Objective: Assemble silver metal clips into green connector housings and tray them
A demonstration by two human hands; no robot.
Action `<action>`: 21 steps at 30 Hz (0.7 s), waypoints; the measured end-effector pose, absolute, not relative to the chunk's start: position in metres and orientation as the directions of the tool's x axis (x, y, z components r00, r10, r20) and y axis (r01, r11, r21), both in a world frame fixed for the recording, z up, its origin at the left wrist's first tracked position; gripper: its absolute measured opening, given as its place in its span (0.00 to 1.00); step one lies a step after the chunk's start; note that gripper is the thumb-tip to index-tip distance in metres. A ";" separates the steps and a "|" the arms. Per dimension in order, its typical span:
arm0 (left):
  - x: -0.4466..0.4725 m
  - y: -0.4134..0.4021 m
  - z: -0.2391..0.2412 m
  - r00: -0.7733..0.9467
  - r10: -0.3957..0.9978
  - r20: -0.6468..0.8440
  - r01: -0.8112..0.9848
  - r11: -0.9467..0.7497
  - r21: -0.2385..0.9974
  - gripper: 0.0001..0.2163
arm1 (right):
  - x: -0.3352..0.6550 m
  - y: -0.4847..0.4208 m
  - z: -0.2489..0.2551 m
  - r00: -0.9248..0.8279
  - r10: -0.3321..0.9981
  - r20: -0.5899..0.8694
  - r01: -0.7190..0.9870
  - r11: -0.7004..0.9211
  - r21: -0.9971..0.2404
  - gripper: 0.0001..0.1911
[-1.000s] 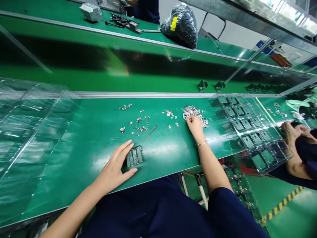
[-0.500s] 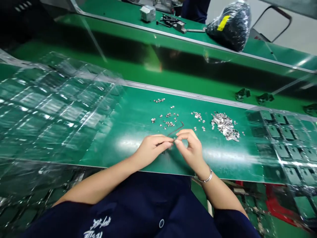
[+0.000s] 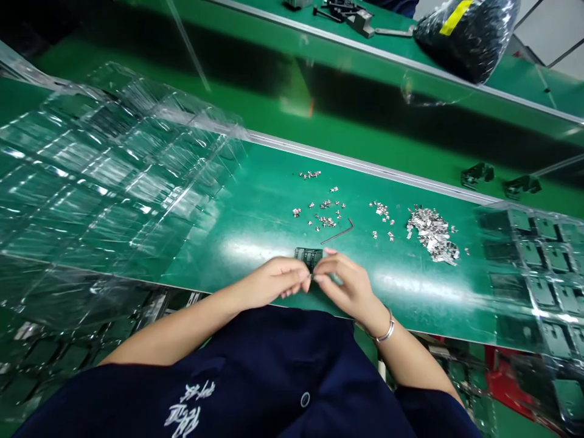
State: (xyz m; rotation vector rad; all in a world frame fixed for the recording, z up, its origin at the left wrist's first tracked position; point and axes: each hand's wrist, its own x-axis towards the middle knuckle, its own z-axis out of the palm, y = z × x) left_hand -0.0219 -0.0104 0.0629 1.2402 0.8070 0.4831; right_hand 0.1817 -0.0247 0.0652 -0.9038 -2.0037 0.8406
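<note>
1. In the head view, the green slotted case (image 3: 309, 256) lies on the green table (image 3: 392, 292), just past the fingertips and between the two hands. The hands hide its near part, so I cannot tell which side is longer.
2. The right hand (image 3: 344, 281) is nearer to it: its fingers curl by the case's right edge. The left hand (image 3: 283, 277) is just below and to the left.
3. Both hands are pinched narrow, thumb to finger, and their tips meet. They seem to hold a tiny piece (image 3: 312, 277) together, too small to name.
4. The case looks hard and boxy, with dark gaps on top.
5. Past it, to the right, is a thin hex key (image 3: 337, 232). Its long part slants away to the right, and its short end is bent.
6. Small shiny metal clips (image 3: 326, 220) are spread beyond the case. Far to the right is a bumpy heap of silver metal bits (image 3: 431, 234).
7. On the left are big, clear, shiny plastic trays (image 3: 123, 173) with square pockets. The clear tray on the right (image 3: 538, 313) holds flat green parts (image 3: 544, 288).
</note>
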 end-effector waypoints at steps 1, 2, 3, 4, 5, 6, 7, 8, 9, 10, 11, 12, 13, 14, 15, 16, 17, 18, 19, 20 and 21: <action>-0.024 -0.008 0.060 0.514 0.830 -0.218 0.136 0.172 0.976 0.16 | 0.180 -0.022 0.061 -0.391 0.857 0.336 0.340 0.473 -0.812 0.05; -0.025 -0.005 0.056 0.395 0.908 -0.140 0.193 0.067 0.979 0.13 | 0.179 -0.018 0.057 -0.327 0.894 0.306 0.375 0.420 -0.826 0.04; -0.025 -0.001 0.050 0.324 0.944 -0.068 0.246 -0.015 0.969 0.09 | 0.177 -0.015 0.052 -0.278 0.916 0.288 0.406 0.384 -0.829 0.04; -0.025 0.003 0.044 0.312 0.950 -0.021 0.275 -0.069 0.959 0.09 | 0.174 -0.012 0.047 -0.255 0.924 0.283 0.433 0.371 -0.822 0.04; -0.024 0.006 0.038 0.341 0.940 -0.006 0.278 -0.095 0.956 0.12 | 0.172 -0.009 0.042 -0.252 0.924 0.288 0.457 0.376 -0.806 0.04; -0.022 0.008 0.032 0.390 0.921 -0.012 0.263 -0.098 0.960 0.14 | 0.170 -0.007 0.038 -0.256 0.920 0.297 0.477 0.387 -0.789 0.04; -0.020 0.010 0.026 0.430 0.902 -0.032 0.247 -0.083 0.965 0.15 | 0.167 -0.006 0.034 -0.262 0.916 0.303 0.493 0.397 -0.774 0.04; -0.018 0.011 0.022 0.449 0.891 -0.058 0.242 -0.059 0.968 0.15 | 0.165 -0.005 0.030 -0.268 0.914 0.305 0.504 0.403 -0.764 0.04; -0.016 0.011 0.019 0.449 0.890 -0.084 0.249 -0.034 0.968 0.14 | 0.164 -0.004 0.028 -0.269 0.914 0.303 0.512 0.402 -0.759 0.04; -0.015 0.010 0.017 0.440 0.892 -0.107 0.263 -0.014 0.965 0.14 | 0.163 -0.004 0.025 -0.265 0.916 0.301 0.516 0.399 -0.758 0.04; -0.014 0.010 0.017 0.434 0.892 -0.125 0.278 -0.001 0.961 0.13 | 0.162 -0.005 0.023 -0.262 0.917 0.300 0.518 0.396 -0.758 0.04; -0.014 0.009 0.017 0.431 0.892 -0.133 0.288 0.004 0.958 0.13 | 0.162 -0.005 0.022 -0.259 0.918 0.300 0.516 0.394 -0.760 0.04; -0.014 0.009 0.018 0.431 0.893 -0.133 0.290 0.002 0.957 0.13 | 0.161 -0.006 0.022 -0.259 0.917 0.302 0.512 0.395 -0.762 0.04; -0.014 0.009 0.019 0.433 0.892 -0.128 0.287 -0.003 0.958 0.13 | 0.161 -0.006 0.021 -0.259 0.917 0.304 0.506 0.397 -0.766 0.04; -0.014 0.009 0.020 0.435 0.892 -0.123 0.282 -0.005 0.959 0.13 | 0.161 -0.007 0.022 -0.260 0.916 0.305 0.501 0.398 -0.769 0.04; -0.014 0.009 0.021 0.434 0.893 -0.121 0.274 -0.003 0.962 0.12 | 0.161 -0.007 0.022 -0.261 0.916 0.305 0.494 0.398 -0.773 0.04; -0.013 0.010 0.021 0.428 0.896 -0.122 0.266 0.004 0.964 0.11 | 0.161 -0.008 0.023 -0.260 0.917 0.302 0.489 0.395 -0.778 0.04; -0.012 0.010 0.021 0.414 0.902 -0.126 0.260 0.016 0.965 0.09 | 0.161 -0.008 0.023 -0.258 0.920 0.296 0.483 0.388 -0.785 0.04; -0.010 0.009 0.021 0.396 0.909 -0.132 0.256 0.029 0.966 0.08 | 0.161 -0.008 0.024 -0.253 0.924 0.286 0.475 0.376 -0.796 0.04; -0.008 0.009 0.020 0.373 0.917 -0.141 0.256 0.044 0.966 0.07 | 0.161 -0.009 0.023 -0.243 0.933 0.266 0.461 0.352 -0.815 0.03; -0.006 0.008 0.019 0.349 0.925 -0.149 0.256 0.059 0.965 0.06 | 0.161 -0.009 0.022 -0.231 0.945 0.232 0.432 0.314 -0.846 0.03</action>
